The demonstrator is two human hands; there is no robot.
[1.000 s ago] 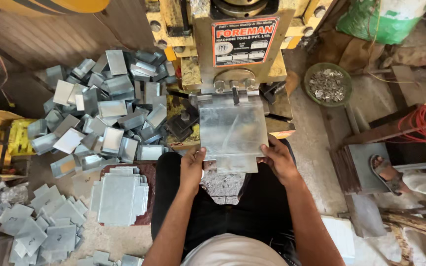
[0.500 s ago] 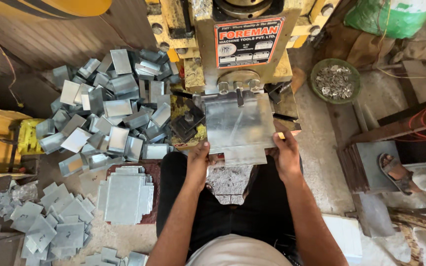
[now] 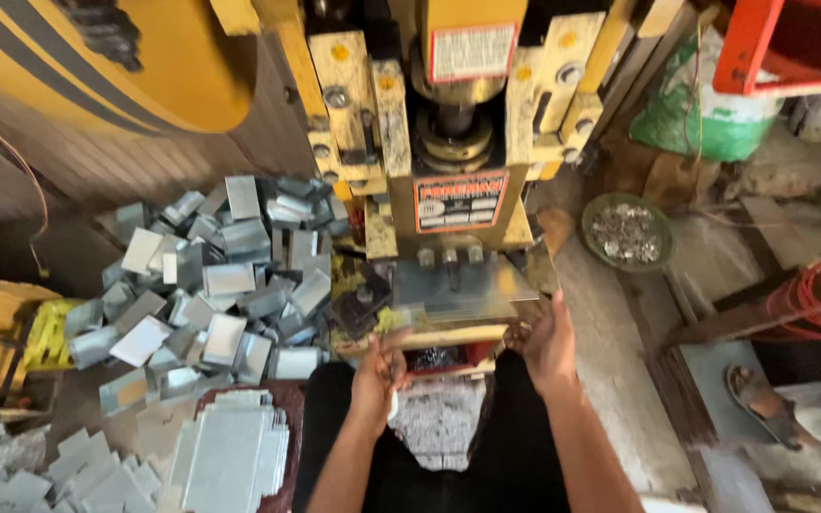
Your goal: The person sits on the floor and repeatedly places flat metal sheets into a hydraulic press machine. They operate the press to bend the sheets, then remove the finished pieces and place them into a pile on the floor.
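A flat grey metal sheet (image 3: 453, 293) lies on the bed of a yellow press machine (image 3: 448, 123), right under its ram. My left hand (image 3: 379, 366) grips the sheet's near left edge. At the near right corner my right hand (image 3: 545, 340) holds the same sheet. Both forearms reach forward from my lap, which is covered by dark cloth. The sheet looks blurred and level.
A heap of bent grey metal pieces (image 3: 211, 285) lies left of the press. A stack of flat sheets (image 3: 225, 456) sits by my left knee. A round bowl of small metal bits (image 3: 627, 233) stands to the right, near a green sack (image 3: 705, 104).
The sheet has slid forward under the press ram, and both hands followed it. The view has tilted up and closer to the machine.
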